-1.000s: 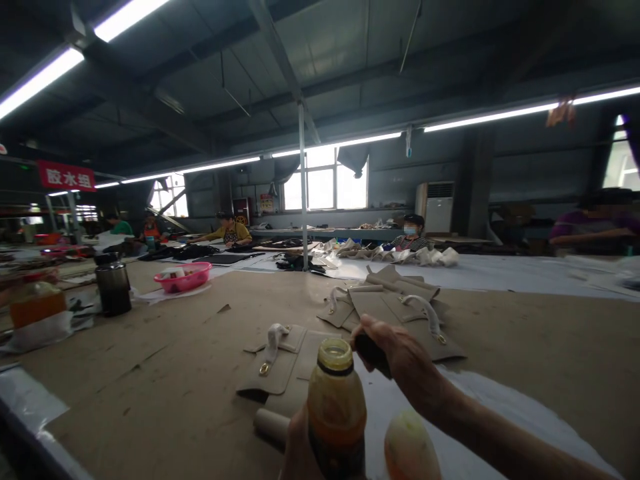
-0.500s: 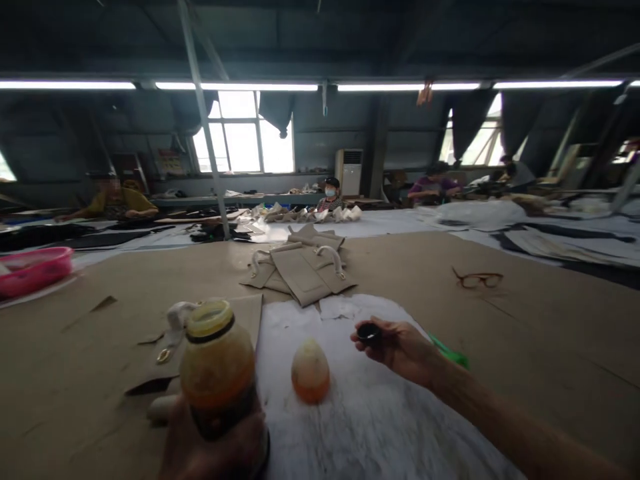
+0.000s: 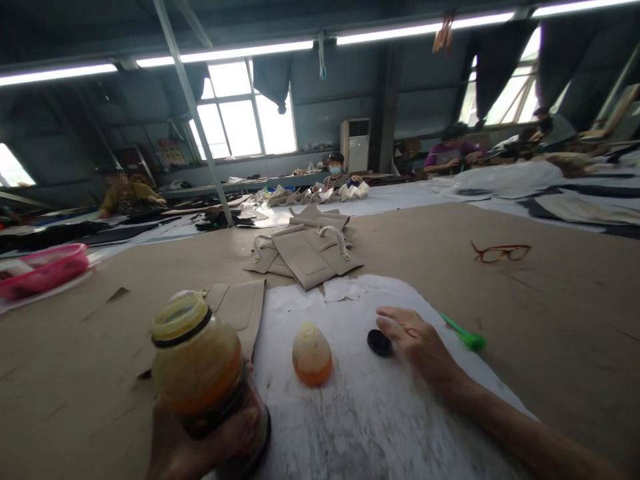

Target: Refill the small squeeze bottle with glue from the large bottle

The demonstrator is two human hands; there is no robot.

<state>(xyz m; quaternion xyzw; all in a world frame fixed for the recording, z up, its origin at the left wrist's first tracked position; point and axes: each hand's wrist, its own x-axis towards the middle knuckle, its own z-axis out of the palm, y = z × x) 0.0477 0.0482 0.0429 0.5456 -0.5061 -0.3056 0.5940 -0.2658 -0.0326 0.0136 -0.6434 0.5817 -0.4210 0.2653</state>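
My left hand [image 3: 200, 443] is wrapped round an uncapped bottle [image 3: 197, 363] of orange glue, holding it upright near the table's front edge. My right hand [image 3: 415, 340] lies on the white sheet [image 3: 360, 413] with its fingers stretched out, right beside a small black cap [image 3: 379, 343] resting on the sheet. A small egg-shaped dispenser [image 3: 311, 354] with orange liquid stands between the bottle and the cap. A green-handled tool [image 3: 463, 335] lies just right of my right hand.
Tan bag pieces with white handles [image 3: 307, 253] are piled further back on the brown cardboard-covered table [image 3: 450, 267]. Brown glasses [image 3: 500, 252] lie to the right, a pink basket [image 3: 43, 267] at the far left. Other people sit at tables behind.
My right hand has lowered the black cap onto the white sheet, let it go and opened. The view has swung right and downward.
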